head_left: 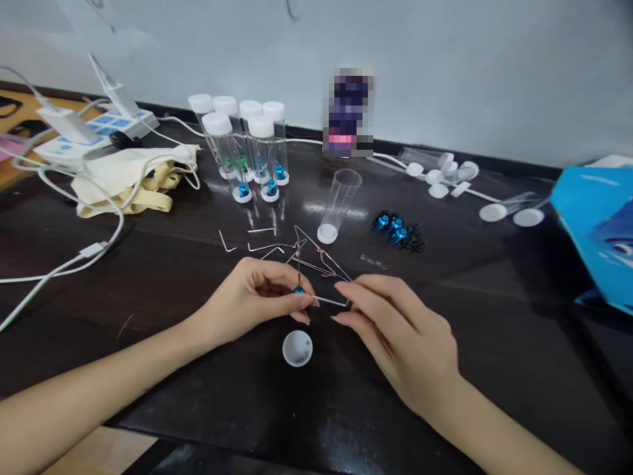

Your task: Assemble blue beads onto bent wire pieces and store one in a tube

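Observation:
Between the thumb and fingers of my left hand [262, 290] is a small blue metal part [298, 289] with a thin rod rising from it. My right hand [408, 336] pinches the bent end of a hex key [329, 301], whose long arm reaches to the blue part; its tip is hidden by my left fingers. Just below my hands stands a white cap [297, 348] with tiny dark pieces inside, too small to name. Thin bent wires [321, 267] and several loose hex keys [262, 231] lie behind my hands.
A clear tube [341, 198] stands on a white base behind my hands. Capped tubes [260, 148] with blue and green parts stand back left. Blue and black parts [395, 227], more tubes with caps [440, 175], a phone [349, 112], white cables [119, 218] and a blue box [593, 231] surround the workspace.

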Tool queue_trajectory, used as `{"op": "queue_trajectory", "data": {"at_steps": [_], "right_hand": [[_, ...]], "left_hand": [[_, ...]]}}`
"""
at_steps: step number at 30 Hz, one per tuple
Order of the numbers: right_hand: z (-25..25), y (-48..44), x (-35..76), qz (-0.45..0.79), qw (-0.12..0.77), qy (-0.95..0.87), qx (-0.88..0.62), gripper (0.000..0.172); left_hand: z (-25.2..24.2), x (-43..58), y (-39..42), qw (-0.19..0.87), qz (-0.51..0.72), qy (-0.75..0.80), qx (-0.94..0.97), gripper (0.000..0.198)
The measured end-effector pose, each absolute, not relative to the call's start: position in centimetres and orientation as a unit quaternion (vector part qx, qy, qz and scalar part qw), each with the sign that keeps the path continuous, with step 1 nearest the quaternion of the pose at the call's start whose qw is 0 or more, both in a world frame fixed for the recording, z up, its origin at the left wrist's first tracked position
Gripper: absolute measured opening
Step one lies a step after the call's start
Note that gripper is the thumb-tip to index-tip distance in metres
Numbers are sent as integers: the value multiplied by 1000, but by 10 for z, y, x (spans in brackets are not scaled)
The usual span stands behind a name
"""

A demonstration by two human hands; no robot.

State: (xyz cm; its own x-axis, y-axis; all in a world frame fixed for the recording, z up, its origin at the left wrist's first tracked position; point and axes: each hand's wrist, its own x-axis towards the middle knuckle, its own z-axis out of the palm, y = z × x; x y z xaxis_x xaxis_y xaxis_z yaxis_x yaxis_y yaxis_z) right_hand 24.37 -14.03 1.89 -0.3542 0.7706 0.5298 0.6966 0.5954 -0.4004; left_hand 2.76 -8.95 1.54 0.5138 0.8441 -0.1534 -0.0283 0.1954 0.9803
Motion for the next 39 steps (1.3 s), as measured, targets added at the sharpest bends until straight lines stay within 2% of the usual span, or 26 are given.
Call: {"op": "queue_trajectory", "data": {"at_steps": [7, 12, 14, 18, 20, 22, 26, 29, 33, 37, 39], "right_hand": [[13, -148, 247, -20, 360, -834, -417, 19], [11, -145, 248, -12, 350, -850, -393, 17], [13, -143, 245, 38, 352, -842, -406, 16], [15, -141, 238, 240, 371, -772, -457, 14], [15, -141, 237, 284, 373, -750, -467, 14], [14, -141, 238, 254, 373, -763, -463, 10], [11, -141, 240, 99, 339, -835, -422, 20], [11, -141, 241, 50, 322, -856, -401, 22], [14, -141, 239, 103, 341, -841, -406, 16], [18, -139, 238, 218, 336, -797, -451, 24], [17, -138, 238, 232, 322, -789, -470, 26]], "left_hand": [[12, 28, -90, 713, 311, 359, 516, 5], [14, 30, -91, 694, 311, 369, 534, 4], [15, 30, -91, 678, 315, 375, 549, 5], [15, 30, -93, 637, 315, 380, 592, 4], [16, 30, -93, 627, 314, 382, 602, 5], [16, 30, -92, 633, 317, 384, 593, 5], [15, 28, -89, 660, 325, 388, 555, 6], [14, 27, -88, 674, 325, 385, 540, 6], [15, 29, -89, 677, 312, 387, 542, 7], [17, 31, -91, 673, 297, 385, 558, 6], [17, 31, -91, 672, 293, 384, 561, 5]]}}
